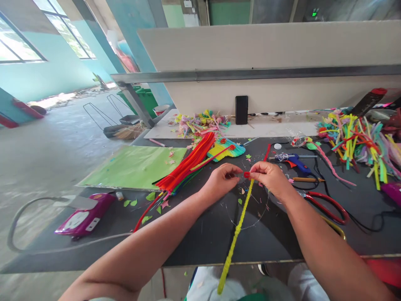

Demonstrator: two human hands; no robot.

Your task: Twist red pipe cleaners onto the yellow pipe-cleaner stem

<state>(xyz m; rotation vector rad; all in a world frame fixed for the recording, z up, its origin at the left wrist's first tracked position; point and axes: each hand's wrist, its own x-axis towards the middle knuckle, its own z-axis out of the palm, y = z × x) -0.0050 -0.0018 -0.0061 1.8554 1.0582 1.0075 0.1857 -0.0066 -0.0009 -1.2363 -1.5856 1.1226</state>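
Observation:
Between my hands a small curled piece of red pipe cleaner [247,174] sits at the fingertips of my right hand [271,177], which pinches it. From that same point a long yellow-green pipe cleaner stem [238,230] slants down past the table edge over my lap. A red strip end [267,152] shows above my right hand; whether it joins the curled piece is hidden. My left hand [222,180] is just left of the red piece, thumb and fingers drawn together; what they hold is too fine to make out. Below, a thin clear wire loop [249,227] hangs or lies.
Left are a bundle of red pipe cleaners [189,165], a green sheet [134,167] and a purple packet [86,215]. A yellow-blue fuzzy piece [224,150] lies behind. Right are a glue gun [297,163], red-handled scissors [328,207] and piled pipe cleaners [354,140]. A phone [241,110] stands upright.

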